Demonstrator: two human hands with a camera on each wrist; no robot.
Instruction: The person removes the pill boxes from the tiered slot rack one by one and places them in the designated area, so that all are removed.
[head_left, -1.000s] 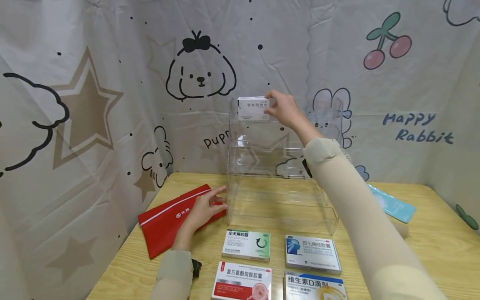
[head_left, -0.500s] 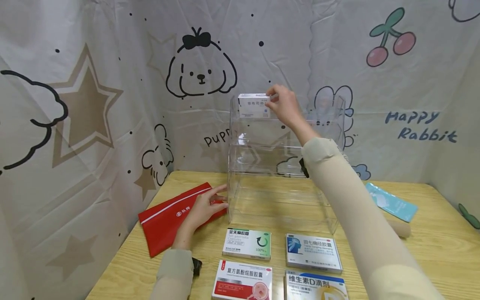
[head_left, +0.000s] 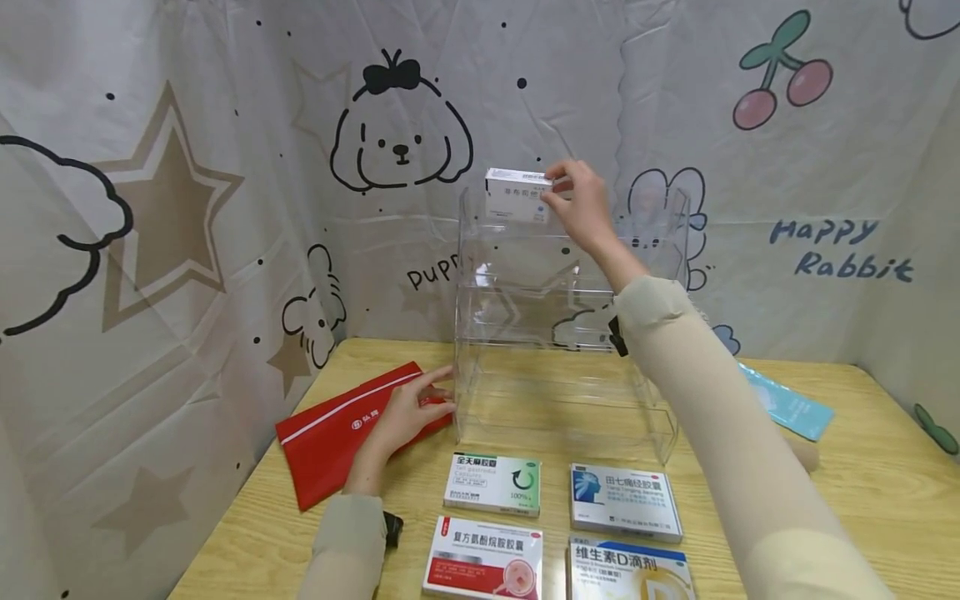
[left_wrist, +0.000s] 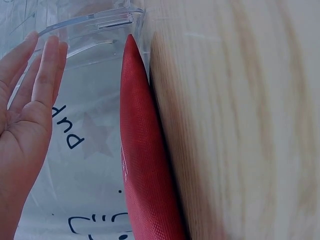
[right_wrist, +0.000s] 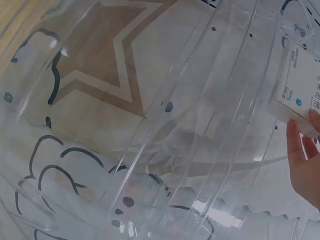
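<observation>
In the head view my right hand (head_left: 585, 204) pinches the right end of a small white medicine box (head_left: 516, 198). It holds the box at the upper left of a clear stepped display rack (head_left: 464, 333), over the top tier. The right wrist view has the box (right_wrist: 297, 75) at its right edge, with fingertips on its end. My left hand (head_left: 399, 423) is low beside the rack, straight fingertips at its left side wall. From the left wrist view, its extended fingers (left_wrist: 44, 75) reach the clear plastic edge.
Before the rack lie a green-and-white box (head_left: 491, 485), a blue-and-white box (head_left: 626, 502), a red-and-white box (head_left: 483, 560) and a vitamin D box (head_left: 628, 573). A red pouch (head_left: 337, 433) lies left, a light-blue packet (head_left: 791, 406) right. Behind hangs a printed curtain (head_left: 555, 50).
The white box has risen from the top tier's left end and shifted slightly right with my right hand. My left hand stays at the rack's side.
</observation>
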